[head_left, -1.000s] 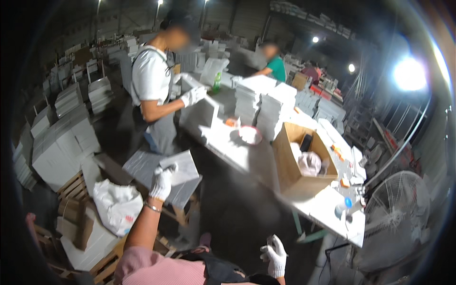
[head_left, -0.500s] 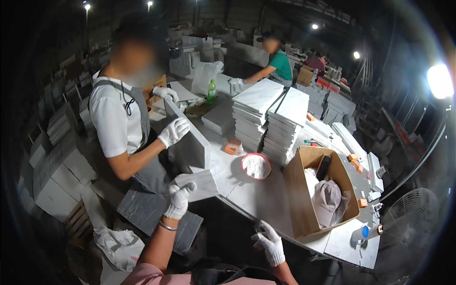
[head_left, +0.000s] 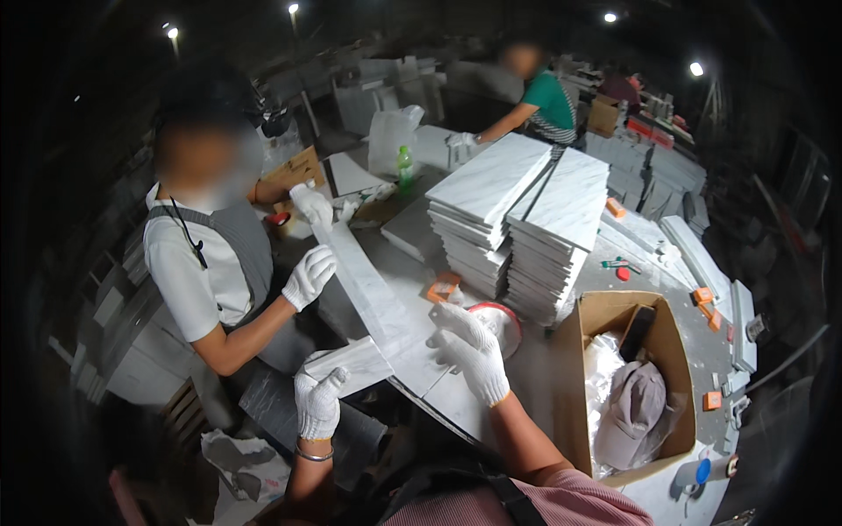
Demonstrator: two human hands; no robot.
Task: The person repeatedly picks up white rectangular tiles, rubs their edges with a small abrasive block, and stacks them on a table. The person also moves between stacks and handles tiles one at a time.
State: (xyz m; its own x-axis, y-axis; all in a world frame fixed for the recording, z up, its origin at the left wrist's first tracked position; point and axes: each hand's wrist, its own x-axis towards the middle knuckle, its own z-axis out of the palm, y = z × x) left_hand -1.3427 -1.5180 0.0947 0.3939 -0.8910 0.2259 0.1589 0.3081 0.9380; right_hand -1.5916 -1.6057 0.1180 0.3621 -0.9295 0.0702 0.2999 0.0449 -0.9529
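My left hand [head_left: 317, 401], in a white knitted glove, grips the near end of a small white marble tile [head_left: 358, 363]. The tile's far end meets the near end of a longer marble slab [head_left: 364, 282]. A co-worker at the left steadies that slab with two gloved hands. Over the table, my right hand [head_left: 472, 352], gloved too, is raised with its fingers apart and nothing in them. It partly hides a red-rimmed bowl [head_left: 517, 331] of white material. An orange box [head_left: 443, 287] lies just beyond my right fingertips.
Two tall stacks of marble tiles [head_left: 504, 188] stand mid-table. At the right, an open cardboard box [head_left: 574, 394] contains a cap and plastic wrapping. A green bottle [head_left: 404, 168] and plastic bag [head_left: 391, 140] stand farther back. Another person in green [head_left: 553, 103] works across the table.
My right hand has risen from below the table edge to over the table by the bowl. The co-worker's slab has tilted over and lies flatter. My left hand keeps the tile; the view has shifted.
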